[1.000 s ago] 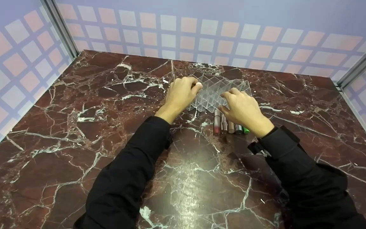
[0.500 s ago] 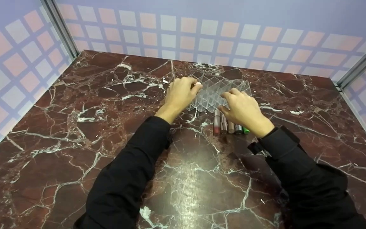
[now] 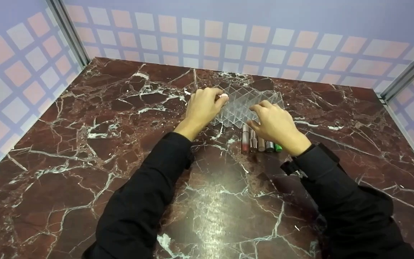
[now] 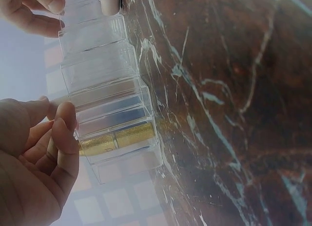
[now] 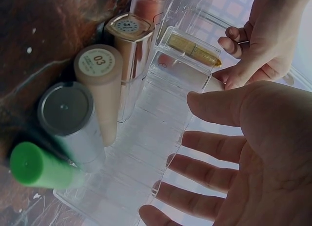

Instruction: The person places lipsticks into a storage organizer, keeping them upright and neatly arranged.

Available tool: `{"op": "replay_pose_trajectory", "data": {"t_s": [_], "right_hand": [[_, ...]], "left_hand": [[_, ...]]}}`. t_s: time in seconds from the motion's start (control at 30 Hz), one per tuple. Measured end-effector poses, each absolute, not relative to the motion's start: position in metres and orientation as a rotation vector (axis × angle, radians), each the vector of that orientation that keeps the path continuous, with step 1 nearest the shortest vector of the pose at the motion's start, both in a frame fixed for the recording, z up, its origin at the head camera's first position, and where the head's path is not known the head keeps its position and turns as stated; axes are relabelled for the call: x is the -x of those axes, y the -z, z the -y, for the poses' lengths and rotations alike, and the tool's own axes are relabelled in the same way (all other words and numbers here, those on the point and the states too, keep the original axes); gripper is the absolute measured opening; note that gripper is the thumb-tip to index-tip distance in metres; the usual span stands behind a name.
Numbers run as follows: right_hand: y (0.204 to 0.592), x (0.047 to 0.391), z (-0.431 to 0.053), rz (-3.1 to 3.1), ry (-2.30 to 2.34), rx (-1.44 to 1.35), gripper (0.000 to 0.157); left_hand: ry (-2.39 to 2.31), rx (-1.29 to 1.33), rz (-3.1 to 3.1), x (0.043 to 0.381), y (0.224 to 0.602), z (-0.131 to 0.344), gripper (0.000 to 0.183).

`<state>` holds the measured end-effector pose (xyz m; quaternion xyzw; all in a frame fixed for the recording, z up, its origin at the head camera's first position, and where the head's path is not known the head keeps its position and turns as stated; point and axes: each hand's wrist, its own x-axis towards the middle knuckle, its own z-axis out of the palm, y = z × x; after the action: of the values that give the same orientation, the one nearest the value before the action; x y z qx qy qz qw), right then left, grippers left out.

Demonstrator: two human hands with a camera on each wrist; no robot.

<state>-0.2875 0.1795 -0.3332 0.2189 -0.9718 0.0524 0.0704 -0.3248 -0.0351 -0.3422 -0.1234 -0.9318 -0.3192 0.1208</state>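
Note:
A clear plastic divided organizer [image 3: 238,104] stands near the back of the table between both hands. My left hand [image 3: 204,104] pinches the end of a pale cosmetic tube [image 5: 192,76], which lies in a compartment near the organizer's left end. Beside that tube, a gold glitter tube [image 4: 137,134] fills another compartment. My right hand [image 3: 275,122] is at the organizer's right part with fingers spread and nothing gripped; its fingertips are right at the organizer's upper edge in the right wrist view. The organizer's right part is partly hidden behind that hand in the head view.
Several cosmetic tubes stand in a row before the organizer: a reddish one [image 3: 245,140], a squared one marked 04 [image 5: 129,41], a beige one marked 03 [image 5: 100,65], a grey-capped one [image 5: 68,109] and a green-capped one [image 5: 29,162]. Patterned walls [image 3: 228,32] enclose the marbled table [image 3: 84,172].

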Motion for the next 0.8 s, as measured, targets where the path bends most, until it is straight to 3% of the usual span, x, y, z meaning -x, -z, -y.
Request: {"op": "replay_pose_trajectory", "data": {"t_s": [0.8], "right_hand": [[0.336,0.276,-0.196,2.806,-0.324,-0.742,0.039]], "left_hand": [[0.798,0.583,2.644,0.31,0.346,0.035,0.024]]}}
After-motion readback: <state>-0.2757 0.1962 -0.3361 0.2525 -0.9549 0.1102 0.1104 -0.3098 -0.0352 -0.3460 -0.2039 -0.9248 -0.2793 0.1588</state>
